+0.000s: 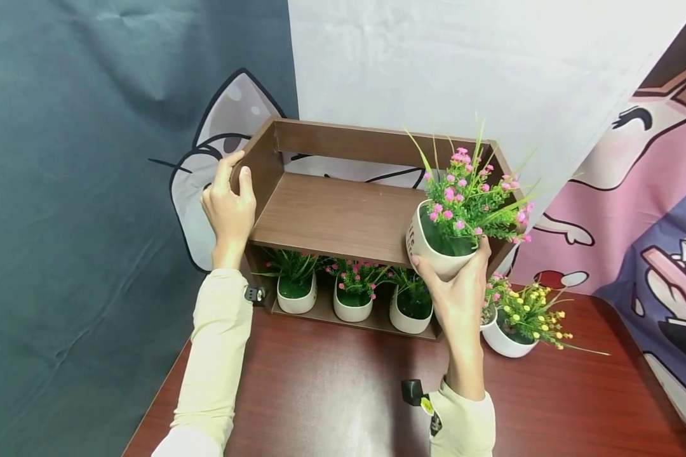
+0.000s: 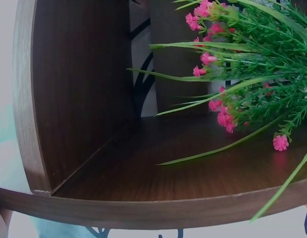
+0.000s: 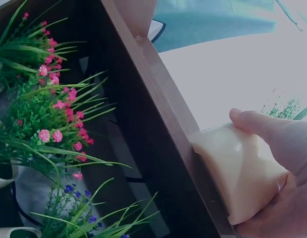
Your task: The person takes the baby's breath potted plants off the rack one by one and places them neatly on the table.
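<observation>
My right hand point(image 1: 457, 292) grips the white pot of a potted plant point(image 1: 441, 244) with pink flowers and long green blades, at the right end of the wooden shelf's upper board. The right wrist view has the thumb and fingers on either side of the pot point(image 3: 242, 168), its base at the board's edge. My left hand point(image 1: 231, 206) holds the upper left side panel of the wooden shelf point(image 1: 331, 216); the left wrist view does not show its fingers. Below the upper board stand several potted plants point(image 1: 352, 308) in white pots.
On the reddish-brown table point(image 1: 326, 387), right of the shelf, stands a potted plant with yellow flowers point(image 1: 511, 343), beside another with pink flowers point(image 1: 494, 292). Printed cloth point(image 1: 594, 241) hangs behind and at the right; a grey-green curtain point(image 1: 80, 222) covers the left.
</observation>
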The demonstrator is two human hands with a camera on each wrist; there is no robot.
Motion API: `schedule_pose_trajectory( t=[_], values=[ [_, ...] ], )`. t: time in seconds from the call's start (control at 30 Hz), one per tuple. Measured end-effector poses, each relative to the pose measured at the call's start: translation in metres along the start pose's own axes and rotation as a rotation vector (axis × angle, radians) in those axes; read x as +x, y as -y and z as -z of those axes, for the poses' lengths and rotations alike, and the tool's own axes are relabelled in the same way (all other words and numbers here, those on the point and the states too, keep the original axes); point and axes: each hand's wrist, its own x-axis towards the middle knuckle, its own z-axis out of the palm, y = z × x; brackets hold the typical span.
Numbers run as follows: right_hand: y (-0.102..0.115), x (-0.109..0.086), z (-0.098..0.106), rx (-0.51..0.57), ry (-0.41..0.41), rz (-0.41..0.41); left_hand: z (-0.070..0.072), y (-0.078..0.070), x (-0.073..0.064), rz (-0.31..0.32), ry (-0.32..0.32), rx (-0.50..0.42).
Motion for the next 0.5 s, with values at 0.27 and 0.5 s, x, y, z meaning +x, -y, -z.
schedule_pose_trajectory(
  t=[0.27, 0.5],
  values=[
    [0.001, -0.013, 0.005, -0.033, 0.045, 0.036, -0.001, -0.001, 0.000, 0.033, 0.008, -0.016],
    [0.000, -0.028, 0.007, -0.077, 0.060, 0.021, 0.001, -0.001, 0.000, 0.034, 0.011, -0.016]
  ],
)
